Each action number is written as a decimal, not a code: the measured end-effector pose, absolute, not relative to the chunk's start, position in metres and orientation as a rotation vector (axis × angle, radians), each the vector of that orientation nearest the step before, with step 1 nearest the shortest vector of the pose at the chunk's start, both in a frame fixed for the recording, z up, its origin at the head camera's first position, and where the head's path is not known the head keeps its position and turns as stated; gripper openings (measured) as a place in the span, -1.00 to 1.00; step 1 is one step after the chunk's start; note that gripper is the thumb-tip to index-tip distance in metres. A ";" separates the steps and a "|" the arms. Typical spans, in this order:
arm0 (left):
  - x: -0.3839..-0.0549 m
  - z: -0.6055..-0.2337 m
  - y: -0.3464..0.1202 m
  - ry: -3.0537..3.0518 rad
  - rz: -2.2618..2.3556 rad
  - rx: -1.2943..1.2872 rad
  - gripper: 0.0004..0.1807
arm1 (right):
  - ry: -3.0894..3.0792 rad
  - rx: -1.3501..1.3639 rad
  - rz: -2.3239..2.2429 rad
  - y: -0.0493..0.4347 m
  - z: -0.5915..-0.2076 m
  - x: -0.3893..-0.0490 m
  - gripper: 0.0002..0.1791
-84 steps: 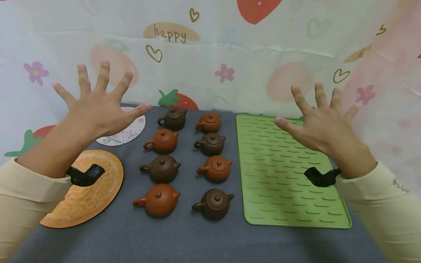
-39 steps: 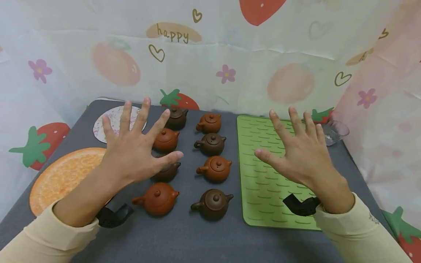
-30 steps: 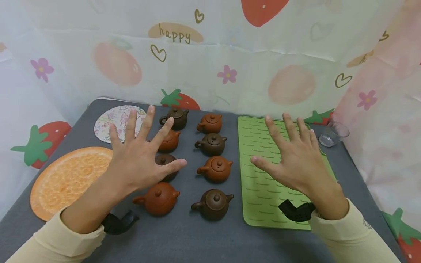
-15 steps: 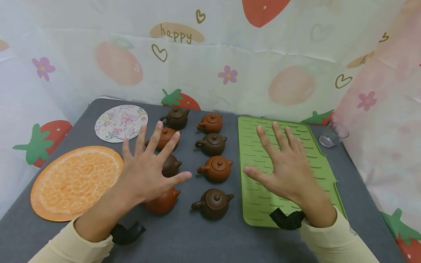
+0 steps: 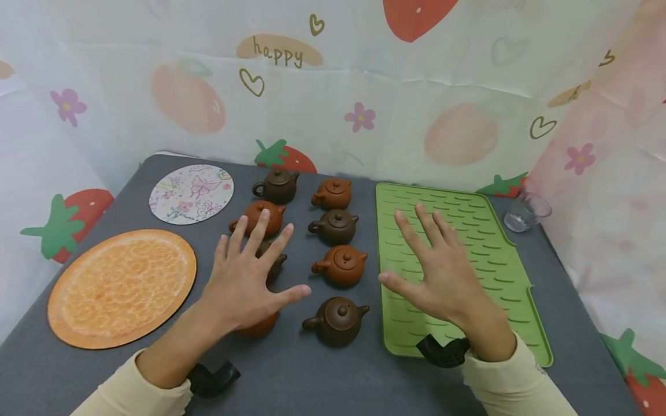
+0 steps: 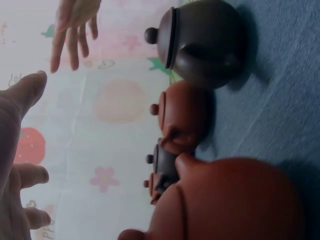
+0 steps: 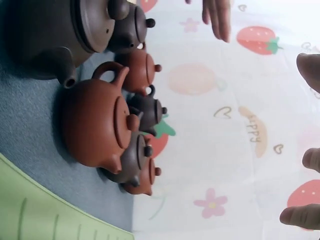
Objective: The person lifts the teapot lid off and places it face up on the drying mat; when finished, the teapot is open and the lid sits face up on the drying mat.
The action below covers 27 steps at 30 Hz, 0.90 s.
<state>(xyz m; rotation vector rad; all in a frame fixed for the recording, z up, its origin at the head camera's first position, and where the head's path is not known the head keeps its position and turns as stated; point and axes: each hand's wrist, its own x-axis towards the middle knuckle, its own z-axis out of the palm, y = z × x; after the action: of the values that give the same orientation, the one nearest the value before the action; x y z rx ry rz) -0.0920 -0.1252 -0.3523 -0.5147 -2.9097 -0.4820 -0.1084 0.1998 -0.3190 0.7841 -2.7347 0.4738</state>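
Observation:
My left hand hovers with spread fingers above the left column of teapots, holding nothing. It hides most of the near orange-brown teapot and part of a dark brown one behind it. Over the green mat my right hand hangs, fingers spread and holding nothing. Between the hands runs the right column: a dark brown teapot nearest, then an orange-brown teapot, a dark teapot and another orange-brown teapot. Farther back on the left stand an orange-brown teapot and a dark teapot.
An orange round mat lies on the left of the grey table. Behind it is a smaller round mat with a butterfly print. A clear glass lies tipped beyond the green mat, at the right. A patterned cloth hangs behind.
Both hands have come down and inward, from high over the mats to above the left teapots and the green mat. The glass and the whole butterfly mat have come into sight. The teapots have not moved.

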 end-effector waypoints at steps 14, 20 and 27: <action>-0.086 -0.377 -0.112 -2.764 -0.869 -0.809 0.11 | -2.731 0.929 0.659 0.194 -0.343 -0.112 -0.06; -0.083 -0.384 -0.106 -2.750 -1.097 -0.880 0.05 | -2.643 0.992 0.729 0.191 -0.353 -0.114 -0.08; -0.080 -0.397 -0.099 -2.691 -1.361 -1.009 -0.07 | -2.557 1.042 0.859 0.188 -0.362 -0.113 -0.12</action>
<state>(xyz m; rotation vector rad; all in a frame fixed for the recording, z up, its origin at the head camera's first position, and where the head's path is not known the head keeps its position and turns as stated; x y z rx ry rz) -0.0803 -0.0986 -0.3967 -1.0087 -2.6910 -1.3608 -0.1132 0.1876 -0.3616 1.0417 -2.5573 0.8592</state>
